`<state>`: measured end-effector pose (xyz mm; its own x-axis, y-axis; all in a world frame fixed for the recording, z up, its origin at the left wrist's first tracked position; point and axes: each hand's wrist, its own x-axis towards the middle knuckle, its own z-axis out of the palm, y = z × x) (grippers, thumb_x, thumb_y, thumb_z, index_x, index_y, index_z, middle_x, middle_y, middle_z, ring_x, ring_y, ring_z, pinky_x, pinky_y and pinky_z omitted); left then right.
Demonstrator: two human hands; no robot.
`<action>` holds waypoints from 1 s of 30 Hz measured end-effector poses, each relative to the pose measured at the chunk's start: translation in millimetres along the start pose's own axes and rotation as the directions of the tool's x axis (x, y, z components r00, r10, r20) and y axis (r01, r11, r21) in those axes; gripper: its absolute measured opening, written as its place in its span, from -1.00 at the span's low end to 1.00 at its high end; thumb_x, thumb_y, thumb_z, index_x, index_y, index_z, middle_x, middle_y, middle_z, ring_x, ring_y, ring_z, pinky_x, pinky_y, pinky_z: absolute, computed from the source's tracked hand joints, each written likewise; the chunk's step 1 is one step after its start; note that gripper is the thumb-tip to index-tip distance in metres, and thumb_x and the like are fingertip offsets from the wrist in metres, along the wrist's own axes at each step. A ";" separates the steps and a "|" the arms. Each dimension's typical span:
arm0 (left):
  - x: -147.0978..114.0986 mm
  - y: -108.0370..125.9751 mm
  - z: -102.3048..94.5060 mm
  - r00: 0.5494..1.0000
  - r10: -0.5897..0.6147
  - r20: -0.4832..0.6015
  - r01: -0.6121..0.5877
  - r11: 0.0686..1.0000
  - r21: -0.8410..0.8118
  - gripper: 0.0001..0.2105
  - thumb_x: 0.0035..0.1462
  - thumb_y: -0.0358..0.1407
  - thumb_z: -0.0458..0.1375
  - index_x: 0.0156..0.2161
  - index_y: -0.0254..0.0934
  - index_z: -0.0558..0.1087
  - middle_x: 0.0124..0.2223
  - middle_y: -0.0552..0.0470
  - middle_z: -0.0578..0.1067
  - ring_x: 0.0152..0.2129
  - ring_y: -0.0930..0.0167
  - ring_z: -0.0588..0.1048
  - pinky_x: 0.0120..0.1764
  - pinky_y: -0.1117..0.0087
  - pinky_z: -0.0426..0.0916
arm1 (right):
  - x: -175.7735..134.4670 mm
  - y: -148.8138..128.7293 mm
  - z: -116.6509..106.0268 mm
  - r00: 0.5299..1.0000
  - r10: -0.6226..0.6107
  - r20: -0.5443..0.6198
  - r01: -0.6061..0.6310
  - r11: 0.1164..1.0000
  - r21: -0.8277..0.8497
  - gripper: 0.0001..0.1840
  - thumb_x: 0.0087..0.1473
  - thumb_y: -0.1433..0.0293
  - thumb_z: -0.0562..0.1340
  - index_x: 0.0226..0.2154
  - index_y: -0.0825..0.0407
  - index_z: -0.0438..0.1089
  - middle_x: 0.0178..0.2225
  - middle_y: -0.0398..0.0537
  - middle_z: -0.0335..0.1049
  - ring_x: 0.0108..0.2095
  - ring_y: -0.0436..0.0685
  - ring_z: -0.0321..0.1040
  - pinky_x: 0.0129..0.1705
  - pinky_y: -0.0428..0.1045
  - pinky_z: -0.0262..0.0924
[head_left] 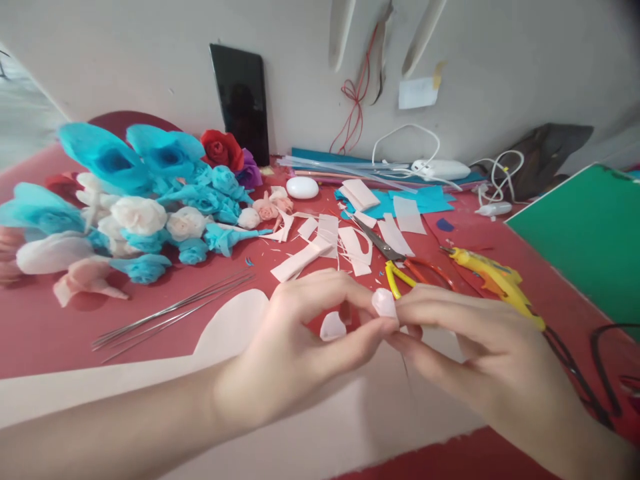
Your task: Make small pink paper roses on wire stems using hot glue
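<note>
A small pale pink paper flower bud point(384, 303) is pinched at the fingertips of both hands. My left hand point(310, 333) grips it from the left with thumb and index finger. From the right, my right hand point(475, 340) presses its fingertips against the bud's base. A thin dark line, perhaps a wire, shows just under the right fingertips. Beneath the hands lies a large sheet of pale pink paper point(250, 427), and a small cut petal point(333, 326) shows between the left thumb and index finger.
Finished paper flowers point(190, 223) crowd the left, with metal wires point(175, 313) in front. Paper scraps point(300, 259), scissors point(377, 239), yellow-handled pliers point(393, 280) and a yellow glue gun point(495, 280) lie beyond the hands. A phone point(241, 100) leans on the wall; a green board point(585, 233) stands right.
</note>
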<state>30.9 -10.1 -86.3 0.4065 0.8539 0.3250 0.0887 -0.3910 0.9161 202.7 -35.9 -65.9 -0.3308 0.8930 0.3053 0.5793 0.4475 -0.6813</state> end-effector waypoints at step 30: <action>2.4 24.4 -6.9 0.926 0.378 0.003 -0.367 0.895 0.254 -0.89 -0.06 -0.49 0.22 -0.45 -0.26 0.57 -0.54 0.10 0.41 -0.60 0.51 0.35 -0.34 0.37 0.27 | -1.1 -8.6 -1.6 0.993 -0.111 -0.033 0.116 0.971 0.210 -0.92 -0.02 0.50 0.25 -0.42 0.00 0.44 -0.44 -0.20 0.43 -0.44 -0.09 0.39 -0.39 -0.30 0.28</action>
<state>27.9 -15.2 -61.5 0.4126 0.6413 0.6469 0.1611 -0.7503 0.6411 199.3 -40.7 -59.3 -0.3683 0.8387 0.4012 0.3675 0.5277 -0.7658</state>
